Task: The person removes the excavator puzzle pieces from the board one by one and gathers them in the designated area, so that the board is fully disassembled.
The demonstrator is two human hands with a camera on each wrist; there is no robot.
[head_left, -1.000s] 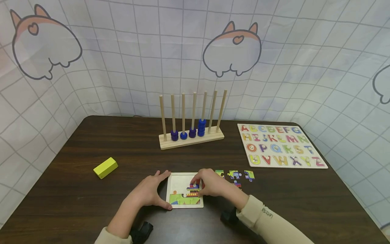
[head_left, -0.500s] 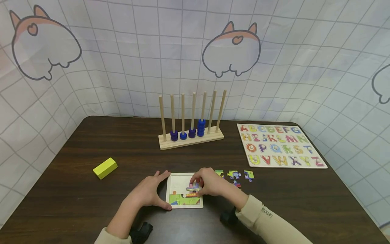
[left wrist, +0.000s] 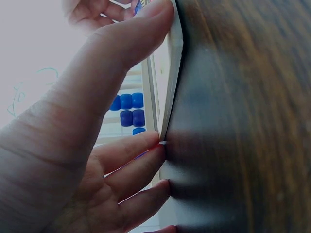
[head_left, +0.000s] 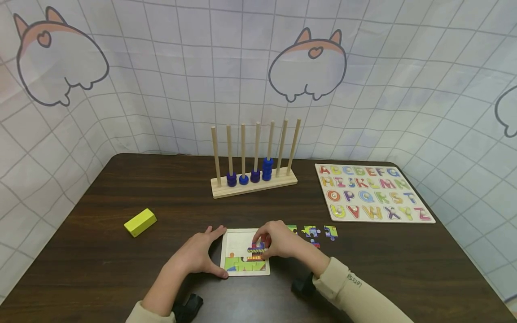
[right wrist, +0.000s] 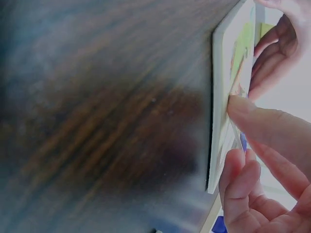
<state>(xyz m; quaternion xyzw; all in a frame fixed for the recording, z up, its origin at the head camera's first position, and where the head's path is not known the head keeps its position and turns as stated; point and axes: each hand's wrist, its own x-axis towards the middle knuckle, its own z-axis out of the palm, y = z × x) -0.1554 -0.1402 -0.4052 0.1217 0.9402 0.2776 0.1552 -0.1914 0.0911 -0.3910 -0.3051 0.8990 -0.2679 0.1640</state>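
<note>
A square wooden jigsaw tray lies on the table, with joined green pieces along its near side. My left hand spans the tray's left side, thumb at the near corner and fairly straight fingers at the far one. Over the tray's right part, my right hand pinches a purple-and-red jigsaw piece between thumb and fingers. The piece is slightly tilted in the right wrist view, where the thumb touches the tray's edge area. Fingers partly hide the piece.
Several loose jigsaw pieces lie right of the tray, partly behind the right hand. A bead rack with wooden pegs stands behind. An alphabet board lies at back right, a yellow block at left. A patterned cloth surrounds the table.
The purple-and-red piece has tipped and settled slightly under the right fingers. The right hand has shifted a little away from the near edge. The left hand and the tray stay put.
</note>
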